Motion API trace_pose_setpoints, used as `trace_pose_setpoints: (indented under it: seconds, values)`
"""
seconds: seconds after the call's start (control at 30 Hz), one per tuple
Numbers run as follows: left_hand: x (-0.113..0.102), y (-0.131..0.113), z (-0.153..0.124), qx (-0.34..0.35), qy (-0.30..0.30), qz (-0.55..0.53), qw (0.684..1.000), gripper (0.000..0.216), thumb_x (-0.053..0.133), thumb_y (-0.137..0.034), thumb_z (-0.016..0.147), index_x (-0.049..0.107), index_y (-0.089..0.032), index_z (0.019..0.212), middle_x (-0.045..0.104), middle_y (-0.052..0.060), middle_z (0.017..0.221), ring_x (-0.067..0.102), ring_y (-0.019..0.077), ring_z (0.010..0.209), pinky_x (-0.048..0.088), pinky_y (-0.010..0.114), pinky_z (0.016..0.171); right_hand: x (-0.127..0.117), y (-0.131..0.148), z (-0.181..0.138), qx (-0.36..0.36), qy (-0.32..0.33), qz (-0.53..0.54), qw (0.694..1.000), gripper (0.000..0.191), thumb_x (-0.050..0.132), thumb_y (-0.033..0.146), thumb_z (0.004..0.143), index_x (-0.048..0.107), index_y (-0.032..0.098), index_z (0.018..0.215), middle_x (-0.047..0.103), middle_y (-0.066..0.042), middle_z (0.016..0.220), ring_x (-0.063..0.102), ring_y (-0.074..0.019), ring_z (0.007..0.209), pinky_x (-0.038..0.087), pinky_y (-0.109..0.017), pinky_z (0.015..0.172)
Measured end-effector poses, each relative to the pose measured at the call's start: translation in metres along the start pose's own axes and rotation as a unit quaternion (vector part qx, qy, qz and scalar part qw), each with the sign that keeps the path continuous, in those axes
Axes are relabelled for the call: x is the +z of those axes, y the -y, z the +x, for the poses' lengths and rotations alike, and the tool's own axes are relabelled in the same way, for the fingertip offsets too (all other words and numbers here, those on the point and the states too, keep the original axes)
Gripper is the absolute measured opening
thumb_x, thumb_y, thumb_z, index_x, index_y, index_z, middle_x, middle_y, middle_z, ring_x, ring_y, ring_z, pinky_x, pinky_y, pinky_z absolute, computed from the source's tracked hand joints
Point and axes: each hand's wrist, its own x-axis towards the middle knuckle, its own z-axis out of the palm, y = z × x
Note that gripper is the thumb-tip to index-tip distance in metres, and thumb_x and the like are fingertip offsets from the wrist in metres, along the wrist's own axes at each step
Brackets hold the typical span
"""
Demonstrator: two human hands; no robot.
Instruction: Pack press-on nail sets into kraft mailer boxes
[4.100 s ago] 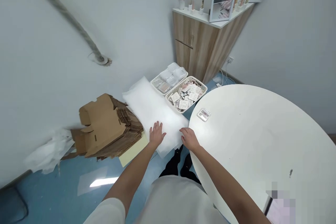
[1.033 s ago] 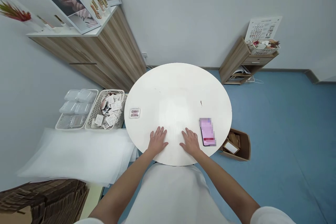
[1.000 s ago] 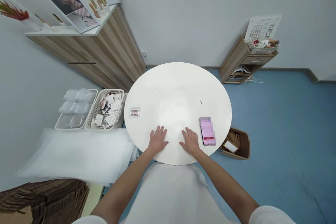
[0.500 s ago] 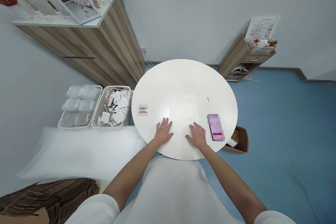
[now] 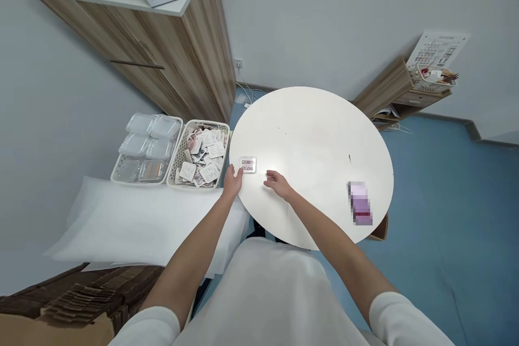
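Observation:
On the left side of the white round table (image 5: 316, 119) lies a small clear flat case (image 5: 248, 165) with rows of pinkish round pieces in it. My left hand (image 5: 232, 181) is at the table's left edge, thumb and fingers apart, the thumb right beside the case's lower left corner; whether it touches the case I cannot tell. To the right of the case, my right hand (image 5: 279, 185) hovers low over the tabletop or rests on it, fingers loosely curved and apart, nothing in them. A phone (image 5: 360, 204) with a blurred-out screen lies on the right of the table.
Left of the table stand a basket of cards (image 5: 200, 155) and a basket of clear plastic boxes (image 5: 148, 148), behind white wrapping sheets (image 5: 133, 221). A wooden cabinet (image 5: 174, 54) rises behind them. A cardboard box (image 5: 380, 228) sits on the floor at right, brown cartons (image 5: 81, 297) lower left.
Both hands have moved left from lying flat near the table's front edge to either side of the small case. The view has shifted left, too.

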Motion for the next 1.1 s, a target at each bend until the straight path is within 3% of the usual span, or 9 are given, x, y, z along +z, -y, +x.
trace_pose_setpoints:
  seconds: [0.1, 0.27, 0.43, 0.57, 0.7, 0.83, 1.0, 1.1]
  values:
    - [-0.003, -0.001, 0.008, -0.029, 0.023, -0.057, 0.998, 0.053, 0.041, -0.042, 0.082, 0.036, -0.014, 0.127, 0.041, 0.013, 0.131, 0.041, 0.0202, 0.118, 0.031, 0.032, 0.099, 0.016, 0.009, 0.019, 0.025, 0.019, 0.081, 0.996, 0.06, 0.06, 0.024, 0.066, 0.041, 0.025, 0.123, 0.04, -0.005, 0.132, 0.038, -0.0211, 0.12, 0.035, -0.038, 0.097]
    - [-0.002, 0.007, 0.01, -0.033, 0.06, -0.087, 0.994, 0.049, 0.041, -0.045, 0.082, 0.042, -0.017, 0.123, 0.043, 0.01, 0.13, 0.043, 0.0198, 0.116, 0.035, 0.032, 0.094, 0.028, 0.011, 0.03, 0.047, 0.046, 0.13, 0.989, 0.068, 0.054, 0.014, 0.064, 0.035, 0.024, 0.128, 0.031, -0.004, 0.138, 0.032, -0.0198, 0.125, 0.034, -0.036, 0.099]
    - [0.002, 0.012, 0.008, -0.041, 0.062, -0.119, 0.99, 0.047, 0.038, -0.045, 0.083, 0.047, -0.016, 0.118, 0.051, 0.011, 0.122, 0.049, 0.019, 0.11, 0.039, 0.033, 0.089, 0.026, 0.009, 0.026, 0.048, 0.048, 0.153, 0.986, 0.07, 0.052, 0.008, 0.062, 0.034, 0.022, 0.128, 0.033, -0.005, 0.137, 0.032, -0.0193, 0.125, 0.033, -0.035, 0.099]
    - [0.007, 0.002, -0.002, -0.024, 0.074, -0.133, 0.988, 0.046, 0.036, -0.046, 0.083, 0.048, -0.016, 0.116, 0.053, 0.01, 0.119, 0.05, 0.0182, 0.108, 0.041, 0.031, 0.087, 0.014, 0.005, 0.016, 0.031, 0.03, 0.156, 0.987, 0.067, 0.053, 0.008, 0.062, 0.038, 0.024, 0.125, 0.036, -0.004, 0.135, 0.036, -0.0204, 0.123, 0.036, -0.036, 0.098]
    - [0.023, -0.019, -0.018, 0.013, 0.099, -0.126, 0.987, 0.045, 0.037, -0.045, 0.083, 0.049, -0.016, 0.115, 0.054, 0.01, 0.118, 0.051, 0.0187, 0.107, 0.041, 0.032, 0.087, -0.013, 0.0, -0.007, -0.007, 0.001, 0.16, 0.987, 0.063, 0.052, 0.007, 0.062, 0.042, 0.025, 0.122, 0.039, -0.003, 0.133, 0.04, -0.02, 0.12, 0.037, -0.037, 0.096]
    - [0.054, -0.039, -0.047, 0.051, 0.151, -0.123, 0.979, 0.045, 0.038, -0.047, 0.082, 0.051, -0.016, 0.113, 0.055, 0.01, 0.116, 0.052, 0.0192, 0.105, 0.041, 0.033, 0.086, -0.058, -0.013, -0.044, -0.032, -0.029, 0.153, 0.987, 0.058, 0.051, 0.007, 0.062, 0.047, 0.024, 0.117, 0.043, -0.004, 0.13, 0.044, -0.0202, 0.117, 0.038, -0.037, 0.095]
    - [0.106, -0.048, -0.1, 0.088, 0.256, -0.092, 0.958, 0.044, 0.038, -0.049, 0.081, 0.057, -0.017, 0.105, 0.056, 0.009, 0.115, 0.052, 0.02, 0.104, 0.04, 0.034, 0.088, -0.118, -0.049, -0.099, -0.043, -0.059, 0.117, 0.99, 0.053, 0.049, 0.007, 0.063, 0.05, 0.024, 0.114, 0.046, -0.005, 0.128, 0.046, -0.0191, 0.115, 0.036, -0.039, 0.097]
    - [0.131, -0.047, -0.13, 0.075, 0.291, -0.058, 0.952, 0.043, 0.039, -0.05, 0.08, 0.06, -0.018, 0.1, 0.053, 0.008, 0.121, 0.05, 0.021, 0.108, 0.038, 0.033, 0.09, -0.137, -0.078, -0.126, -0.028, -0.065, 0.106, 0.992, 0.053, 0.048, 0.007, 0.063, 0.05, 0.024, 0.113, 0.048, -0.005, 0.126, 0.047, -0.0188, 0.114, 0.037, -0.038, 0.096]
